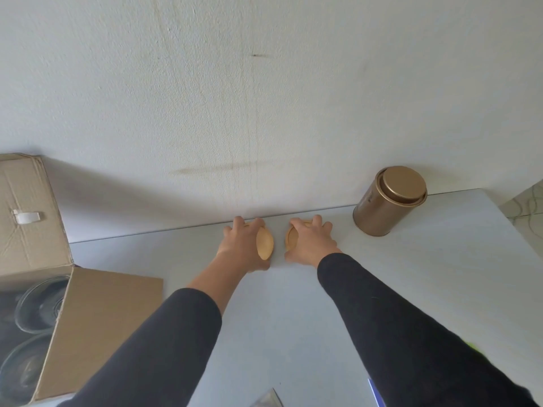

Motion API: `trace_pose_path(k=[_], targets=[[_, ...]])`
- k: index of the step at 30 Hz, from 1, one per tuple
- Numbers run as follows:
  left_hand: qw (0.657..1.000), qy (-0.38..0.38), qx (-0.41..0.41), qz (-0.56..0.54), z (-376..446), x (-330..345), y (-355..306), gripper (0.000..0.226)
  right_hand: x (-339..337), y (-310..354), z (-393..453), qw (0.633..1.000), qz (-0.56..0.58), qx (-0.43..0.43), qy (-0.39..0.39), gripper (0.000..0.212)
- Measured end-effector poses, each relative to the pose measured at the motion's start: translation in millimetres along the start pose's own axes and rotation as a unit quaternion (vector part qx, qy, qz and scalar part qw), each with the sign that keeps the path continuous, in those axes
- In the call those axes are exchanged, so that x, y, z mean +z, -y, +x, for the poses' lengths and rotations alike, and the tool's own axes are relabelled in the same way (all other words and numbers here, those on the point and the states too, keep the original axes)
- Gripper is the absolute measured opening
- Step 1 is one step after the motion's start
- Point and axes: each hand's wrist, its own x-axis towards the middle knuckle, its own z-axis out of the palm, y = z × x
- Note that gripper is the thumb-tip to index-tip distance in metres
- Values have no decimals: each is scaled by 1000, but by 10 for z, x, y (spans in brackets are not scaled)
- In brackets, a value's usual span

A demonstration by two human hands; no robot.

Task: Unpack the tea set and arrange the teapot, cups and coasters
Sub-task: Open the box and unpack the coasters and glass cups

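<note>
Head view: both hands reach to the far edge of the grey table [323,304], close to the wall. Left hand [241,248] has its fingers curled over a round wooden coaster [265,245], tilted up on edge; right hand [313,245] grips a second coaster [291,239], lying nearly flat. The two coasters sit just apart, side by side. Risk, as I judge it: the tilted coaster could slip from the fingers and roll or clatter against the wall, or be set unevenly beside its twin. Coasters look light tan, smooth, with a shallow rim. Gold tin [388,201] stands to the right; open cardboard box [58,283] at left holds glassware [41,304].
</note>
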Motion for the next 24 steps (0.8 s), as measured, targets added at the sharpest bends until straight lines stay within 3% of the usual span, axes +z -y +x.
trace_pose_path(k=[6, 11, 16, 24], targets=[[999, -14, 17, -35, -51, 26, 55, 87, -1, 0, -12, 1000, -12, 4, 4, 75], [999, -21, 8, -37, -198, 1, 112, 108, -12, -13, -132, 1000, -23, 6, -4, 99], [998, -61, 7, -27, -419, -208, 284, 96, -163, 130, -371, 996, -26, -15, -82, 89], [994, -103, 28, 7, -1018, -713, 806, 78, -387, 881, -1032, 989, 35, -46, -133, 73]])
